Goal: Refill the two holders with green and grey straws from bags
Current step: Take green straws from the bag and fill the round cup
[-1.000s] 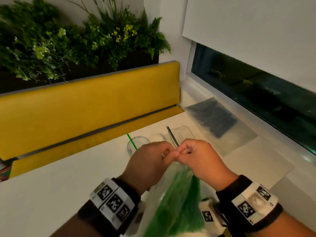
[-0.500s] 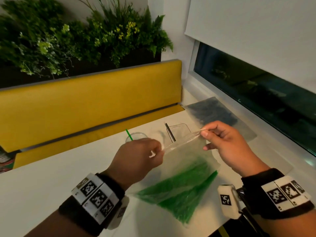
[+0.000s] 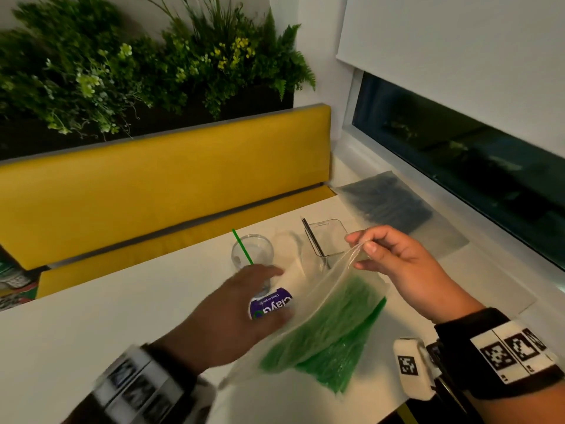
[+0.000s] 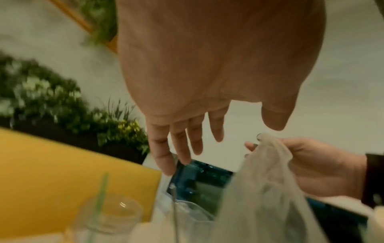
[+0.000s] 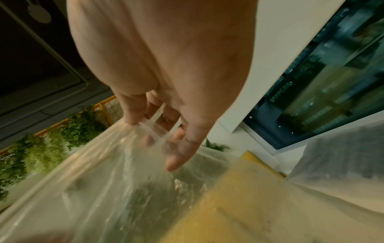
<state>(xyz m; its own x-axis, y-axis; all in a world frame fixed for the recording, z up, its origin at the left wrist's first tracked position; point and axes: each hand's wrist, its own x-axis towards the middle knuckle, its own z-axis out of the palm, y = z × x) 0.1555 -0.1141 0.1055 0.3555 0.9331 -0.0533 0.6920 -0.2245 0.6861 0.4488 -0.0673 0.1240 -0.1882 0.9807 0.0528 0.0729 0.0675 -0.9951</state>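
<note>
We pinch the top edge of the clear bag [image 3: 336,304] with our right hand [image 3: 406,267] and hold it up over the white table [image 3: 91,332]. The green straws [image 3: 330,341] lie low inside it. Our left hand [image 3: 232,313] is blurry, its fingers spread, holding nothing. Behind it stand a round holder [image 3: 252,250] with one green straw and a square holder [image 3: 327,240].

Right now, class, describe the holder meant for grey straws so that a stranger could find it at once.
Start at the yellow bench behind the white table. Two clear holders stand near the table's far edge, beyond the bag of green straws. Yours is the square holder nearer the window, holding one dark straw; the round cup beside it holds a green one.
</note>
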